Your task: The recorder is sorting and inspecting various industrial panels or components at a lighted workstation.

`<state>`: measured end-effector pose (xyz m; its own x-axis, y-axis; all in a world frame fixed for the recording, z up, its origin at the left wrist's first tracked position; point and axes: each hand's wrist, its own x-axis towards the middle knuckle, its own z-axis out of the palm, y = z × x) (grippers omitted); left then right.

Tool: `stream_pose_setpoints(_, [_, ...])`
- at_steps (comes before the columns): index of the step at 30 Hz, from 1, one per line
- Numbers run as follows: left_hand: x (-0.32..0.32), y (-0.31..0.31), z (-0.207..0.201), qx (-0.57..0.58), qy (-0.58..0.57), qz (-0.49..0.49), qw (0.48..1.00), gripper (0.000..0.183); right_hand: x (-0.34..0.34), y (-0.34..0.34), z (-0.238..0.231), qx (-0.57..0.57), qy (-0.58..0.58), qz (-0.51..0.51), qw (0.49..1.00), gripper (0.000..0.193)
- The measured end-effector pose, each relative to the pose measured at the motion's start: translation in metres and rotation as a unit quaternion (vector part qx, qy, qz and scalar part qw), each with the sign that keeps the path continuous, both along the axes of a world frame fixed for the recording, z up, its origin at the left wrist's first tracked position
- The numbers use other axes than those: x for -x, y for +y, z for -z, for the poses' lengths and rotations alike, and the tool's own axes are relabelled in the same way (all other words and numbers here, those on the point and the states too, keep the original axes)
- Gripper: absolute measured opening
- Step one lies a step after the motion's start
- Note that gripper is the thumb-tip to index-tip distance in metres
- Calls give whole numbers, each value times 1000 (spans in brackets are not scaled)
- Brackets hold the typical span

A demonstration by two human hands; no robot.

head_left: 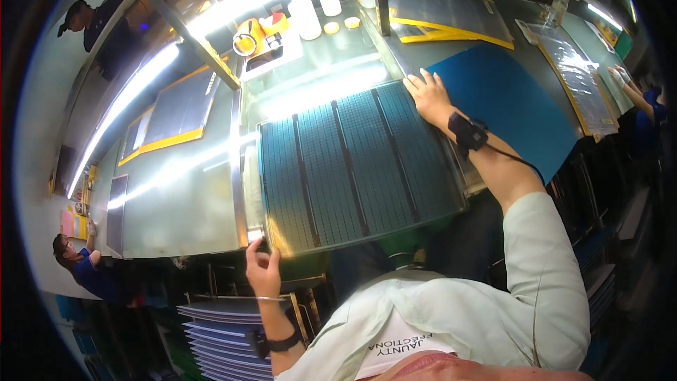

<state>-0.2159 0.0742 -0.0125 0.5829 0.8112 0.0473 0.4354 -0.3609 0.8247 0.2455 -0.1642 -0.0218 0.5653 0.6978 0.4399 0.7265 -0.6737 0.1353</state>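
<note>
A dark teal panel (367,169) with rows of fine marks and several darker lengthwise bands lies on the lit glass-topped table in front of me. My right hand (431,99) reaches to its far right corner, fingers spread against the edge there. Down at the near left corner is my left hand (263,275), its finger and thumb bent and apart beside the corner. Whether those fingertips press on the panel is hard to make out. A black band with a small device (467,133) sits on my right wrist; another black strap (275,342) is round my left forearm.
A plain blue sheet (504,99) lies to the right. Yellow-edged framed sheets (176,109) rest on the left, with more framed sheets (455,14) behind. White bottles (305,18) and tape rolls (247,39) stand at the back. Stacked sheets (226,339) are below. Other people work nearby.
</note>
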Motion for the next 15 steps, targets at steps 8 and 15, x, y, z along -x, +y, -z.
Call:
stream_pose_setpoints(8, [-138, 80, -21, -395, 127, 257, 873, 49, -8, 15, -6, 173, -7, 22, 985, 38])
stream_pose_setpoints(15, [-233, 133, 14, -429, 205, 113, 873, 53, -7, 16, 2, 109, -5, 0, 994, 42])
